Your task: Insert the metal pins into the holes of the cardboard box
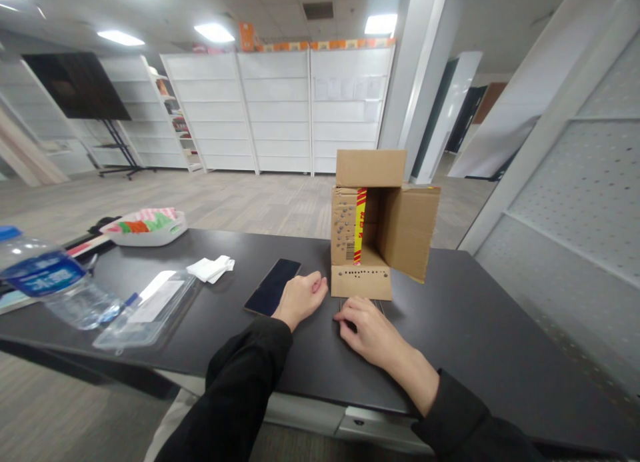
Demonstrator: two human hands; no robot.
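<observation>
A cardboard box (345,225) stands on the dark table with its open side toward me. Its lower flap (360,285) hangs forward with a row of small holes, and dark round spots dot its left front panel beside red-and-yellow tape (360,225). My left hand (303,294) is closed just left of that flap, its wrist over the edge of a phone (274,285). Whatever its fingers may hold is hidden. Below the flap, my right hand (367,329) has its fingers curled together at the tabletop. Thin dark rods (381,307) show beside its knuckles; I cannot make out anything in its grip.
A clear plastic case (160,312) and folded white tissue (211,269) lie to the left. Beyond them are a water bottle (60,279) and a white basket (145,235) with colourful packets. A grey perforated partition (575,229) borders the right side.
</observation>
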